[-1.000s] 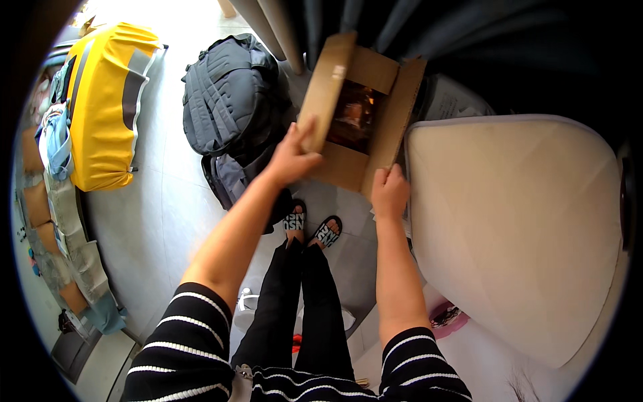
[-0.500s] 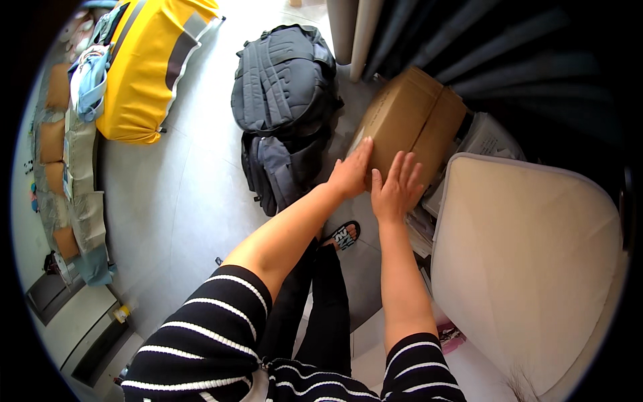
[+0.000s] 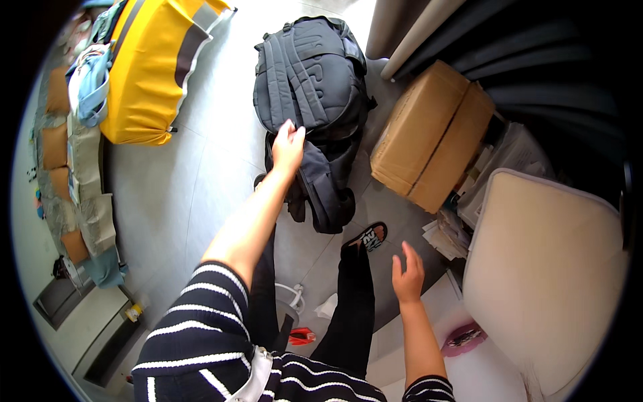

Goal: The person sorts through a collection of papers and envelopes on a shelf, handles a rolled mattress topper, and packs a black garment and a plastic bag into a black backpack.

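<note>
While our left hand (image 3: 288, 144) pinches the dark grey fabric backpack (image 3: 311, 100) and our right hand (image 3: 407, 273) hangs open-fingered, the bag may sag and slip.

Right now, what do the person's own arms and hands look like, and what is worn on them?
Both hands are bare: the left hand and the right hand show no gloves, and no rings or watch can be made out. The forearms are uncovered. Black sleeves with thin white horizontal stripes end near the elbows; the right sleeve's cuff shows only at the lower edge.
</note>
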{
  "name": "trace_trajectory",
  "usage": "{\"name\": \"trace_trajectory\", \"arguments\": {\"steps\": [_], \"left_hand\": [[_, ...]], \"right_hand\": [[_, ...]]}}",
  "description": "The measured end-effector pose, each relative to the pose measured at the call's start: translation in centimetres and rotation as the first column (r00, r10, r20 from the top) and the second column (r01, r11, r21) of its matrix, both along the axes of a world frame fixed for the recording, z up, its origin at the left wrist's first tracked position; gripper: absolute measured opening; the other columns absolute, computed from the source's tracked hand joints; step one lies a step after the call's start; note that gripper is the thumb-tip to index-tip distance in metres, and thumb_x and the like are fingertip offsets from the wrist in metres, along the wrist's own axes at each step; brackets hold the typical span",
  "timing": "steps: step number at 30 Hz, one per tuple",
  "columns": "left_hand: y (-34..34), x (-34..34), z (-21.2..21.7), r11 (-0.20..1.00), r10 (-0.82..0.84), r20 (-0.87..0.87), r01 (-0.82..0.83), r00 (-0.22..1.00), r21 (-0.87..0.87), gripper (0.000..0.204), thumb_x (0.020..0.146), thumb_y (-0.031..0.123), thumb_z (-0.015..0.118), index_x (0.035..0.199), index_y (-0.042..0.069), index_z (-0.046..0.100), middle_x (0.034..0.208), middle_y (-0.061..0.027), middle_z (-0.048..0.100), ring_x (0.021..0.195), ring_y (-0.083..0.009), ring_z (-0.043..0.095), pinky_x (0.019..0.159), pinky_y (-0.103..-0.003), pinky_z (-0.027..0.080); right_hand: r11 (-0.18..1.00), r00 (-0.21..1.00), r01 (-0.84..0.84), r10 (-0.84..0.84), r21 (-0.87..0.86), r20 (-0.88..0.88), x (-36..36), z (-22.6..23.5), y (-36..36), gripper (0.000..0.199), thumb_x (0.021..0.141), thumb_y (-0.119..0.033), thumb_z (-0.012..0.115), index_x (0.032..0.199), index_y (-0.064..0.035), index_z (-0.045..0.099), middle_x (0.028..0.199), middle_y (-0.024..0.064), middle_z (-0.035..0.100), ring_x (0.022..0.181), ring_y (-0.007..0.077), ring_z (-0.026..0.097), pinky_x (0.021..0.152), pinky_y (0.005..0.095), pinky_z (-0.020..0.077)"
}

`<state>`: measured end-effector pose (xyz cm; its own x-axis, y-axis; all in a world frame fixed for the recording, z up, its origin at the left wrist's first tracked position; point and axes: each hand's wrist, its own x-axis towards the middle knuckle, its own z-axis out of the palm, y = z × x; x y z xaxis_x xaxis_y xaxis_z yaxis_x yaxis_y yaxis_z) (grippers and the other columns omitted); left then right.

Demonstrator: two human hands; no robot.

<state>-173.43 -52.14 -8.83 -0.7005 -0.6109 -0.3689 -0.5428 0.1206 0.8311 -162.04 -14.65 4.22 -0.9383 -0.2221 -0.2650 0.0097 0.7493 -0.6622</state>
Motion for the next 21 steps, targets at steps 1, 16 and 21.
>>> {"name": "trace_trajectory", "arguments": {"steps": [1,16,21], "left_hand": [[-1.4,-3.1,-1.4,1.0,0.029,0.124,-0.03,0.992,0.004,0.081,0.08,0.037,0.072,0.138,-0.004,0.035,0.137,-0.0251,0.043,0.125,-0.0298,0.046,0.101,-0.032,0.039],[-11.1,-8.7,2.8,0.945,-0.294,-0.211,0.316,0.932,0.078,0.032,0.064,0.005,0.06,0.094,-0.007,0.061,0.085,-0.0101,0.067,0.074,-0.0164,0.06,0.07,-0.03,0.049],[-12.2,1.1,13.6,0.543,-0.839,-0.256,0.705,0.48,-0.456,0.034,0.057,0.002,0.064,0.091,0.003,0.063,0.087,-0.0168,0.061,0.08,-0.0373,0.058,0.072,-0.041,0.048]], "right_hand": [[0.999,0.998,0.016,-0.019,0.045,0.065,1.8,-0.3,-0.2,0.033,0.085,-0.011,0.063,0.116,-0.0015,0.058,0.112,0.015,0.063,0.101,0.0315,0.059,0.088,0.0389,0.0468],[0.786,0.783,0.547,-0.361,-0.286,0.506,4.2,0.0,-22.3,0.028,0.082,-0.006,0.067,0.109,0.0019,0.063,0.099,0.0123,0.068,0.089,0.0161,0.066,0.082,0.0286,0.0504],[0.575,0.851,0.525,-0.369,-0.628,0.374,-9.8,5.0,-26.5,0.05,0.089,-0.012,0.06,0.134,0.0018,0.042,0.129,0.0154,0.052,0.117,0.0204,0.051,0.101,0.0325,0.038]]}}
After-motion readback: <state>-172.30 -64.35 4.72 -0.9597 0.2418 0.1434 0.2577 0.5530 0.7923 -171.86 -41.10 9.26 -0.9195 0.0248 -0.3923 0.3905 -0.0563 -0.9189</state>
